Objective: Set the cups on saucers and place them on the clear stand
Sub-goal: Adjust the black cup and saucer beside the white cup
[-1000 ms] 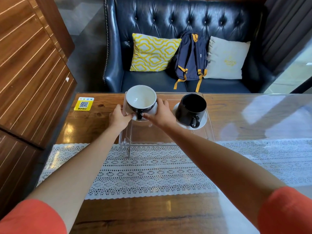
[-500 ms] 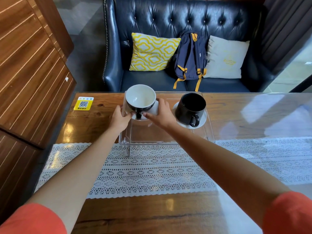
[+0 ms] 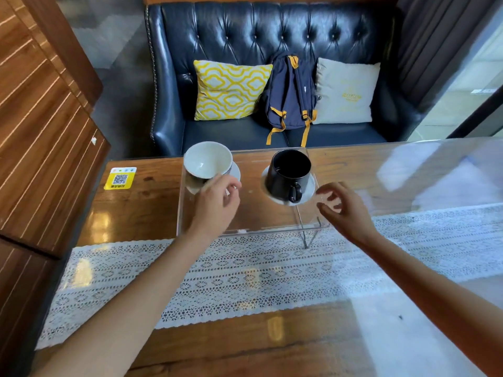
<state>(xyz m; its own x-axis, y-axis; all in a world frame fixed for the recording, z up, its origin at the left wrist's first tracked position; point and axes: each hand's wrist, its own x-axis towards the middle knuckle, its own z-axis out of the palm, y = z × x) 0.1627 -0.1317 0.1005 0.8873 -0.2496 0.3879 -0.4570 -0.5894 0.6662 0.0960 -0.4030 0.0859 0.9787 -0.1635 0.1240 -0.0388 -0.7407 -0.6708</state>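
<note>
A lace runner (image 3: 245,270) crosses the table. Beyond it, above the clear stand (image 3: 253,213), the right hand (image 3: 345,210) hangs loose-fingered, empty. The left hand (image 3: 217,205) curls loosely beside the white cup (image 3: 206,163). The black cup (image 3: 290,172) sits on its saucer (image 3: 309,190) on the stand.

Clear stand (image 3: 272,227) on wooden table (image 3: 141,213), its near edge over a white lace runner (image 3: 272,273). Two cups on saucers on the stand: white-lined cup (image 3: 206,163) at left, black cup (image 3: 289,173) at right, handle toward the camera, on a white saucer (image 3: 309,193). Left hand (image 3: 217,205) loosely curled just before the left cup; contact unclear. Right hand (image 3: 345,210) spread, empty, right of the black cup, apart from it.
</note>
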